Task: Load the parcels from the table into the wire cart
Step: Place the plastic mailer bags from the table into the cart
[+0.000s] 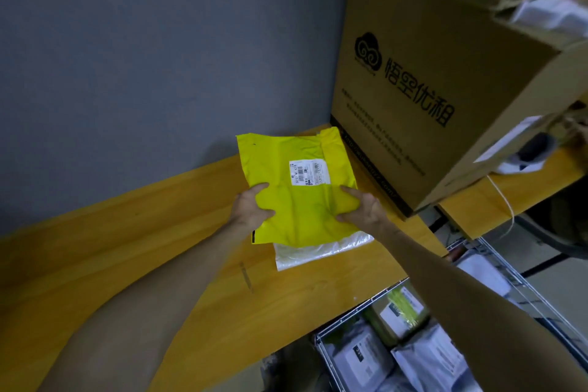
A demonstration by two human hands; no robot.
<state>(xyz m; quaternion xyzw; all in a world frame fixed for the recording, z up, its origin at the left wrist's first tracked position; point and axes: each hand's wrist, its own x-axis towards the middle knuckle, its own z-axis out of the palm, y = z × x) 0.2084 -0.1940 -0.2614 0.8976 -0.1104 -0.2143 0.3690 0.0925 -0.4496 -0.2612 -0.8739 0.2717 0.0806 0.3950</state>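
Both hands pinch the yellow mailer (pixel 302 194): left hand (pixel 251 207) on its 9 o'clock edge, right hand (pixel 362 205) at 3, thumbs on top. It sits over a clear bag (pixel 318 251) on the table (pixel 127 248), lifted or resting I can't tell. Looks soft, light and a bit slick, so I'd hold the side edges by the bulge, not the floppy corners. Table's wood, grey wall (pixel 159 57) behind, big box (pixel 429 89) at 1 o'clock, cart (pixel 350 315) at 5 w/ parcels in it.
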